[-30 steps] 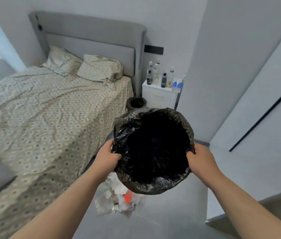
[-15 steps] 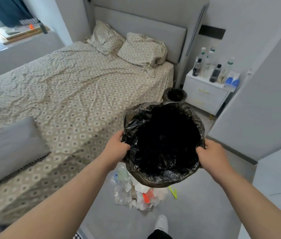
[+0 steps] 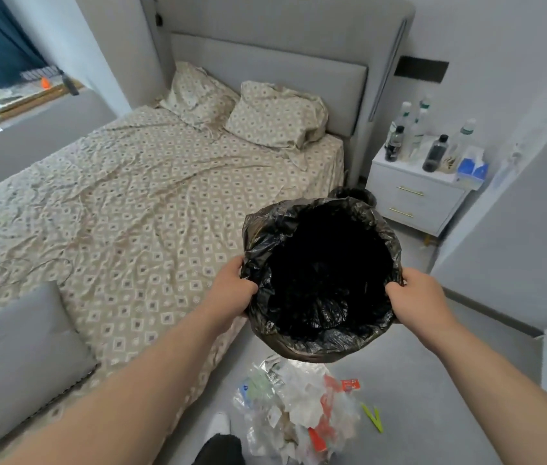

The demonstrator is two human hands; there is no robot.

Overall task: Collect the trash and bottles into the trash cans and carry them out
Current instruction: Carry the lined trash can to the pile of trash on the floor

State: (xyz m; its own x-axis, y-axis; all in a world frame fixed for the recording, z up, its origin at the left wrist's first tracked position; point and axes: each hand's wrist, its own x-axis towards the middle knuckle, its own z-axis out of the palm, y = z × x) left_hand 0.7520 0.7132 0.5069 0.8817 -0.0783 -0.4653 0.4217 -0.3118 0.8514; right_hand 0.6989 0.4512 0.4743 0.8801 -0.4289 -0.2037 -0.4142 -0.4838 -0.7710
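Near, on grey floor (image 3: 433, 414): loose pile of white, clear and red wrappers (image 3: 299, 407). Above it, round trash can lined with black plastic bag (image 3: 315, 345), left hand (image 3: 231, 292) and right hand (image 3: 416, 297) each gripping its rim on opposite sides. Recommended: set it upright just beside the pile, liner mouth open. Far right: plastic bottles (image 3: 435, 154) on white bedside cabinet (image 3: 409, 203). Labels too small to read

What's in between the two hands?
The head view shows a black-bagged trash can; the left hand and right hand grip its rim on opposite sides.
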